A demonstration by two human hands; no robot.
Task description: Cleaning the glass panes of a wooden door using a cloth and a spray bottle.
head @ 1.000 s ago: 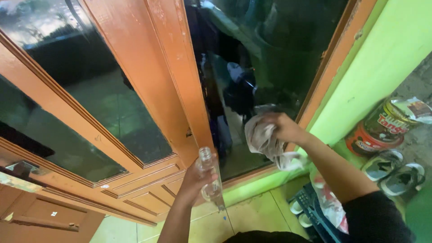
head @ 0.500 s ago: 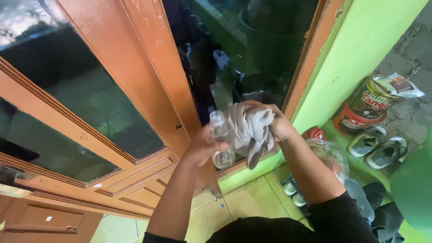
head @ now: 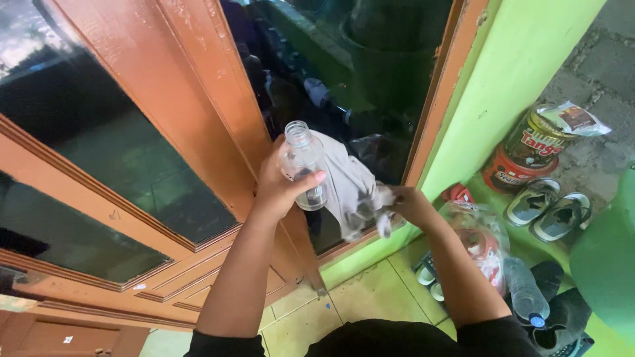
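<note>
Head view: the left hand [head: 278, 188] grips a clear bottle [head: 301, 165] and the right hand [head: 410, 205] squeezes a grey cloth [head: 347, 188] beside it.

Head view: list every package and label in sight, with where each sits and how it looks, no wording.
Round tin: by the green wall, right; dark and red label.
Foil packet: on the tin; silver, crumpled.
Plastic bag: floor, right; clear, red print.
Capped bottle: lying beside the bag; clear, blue cap.
Open bottle: in left hand; clear, unlabelled.
</note>
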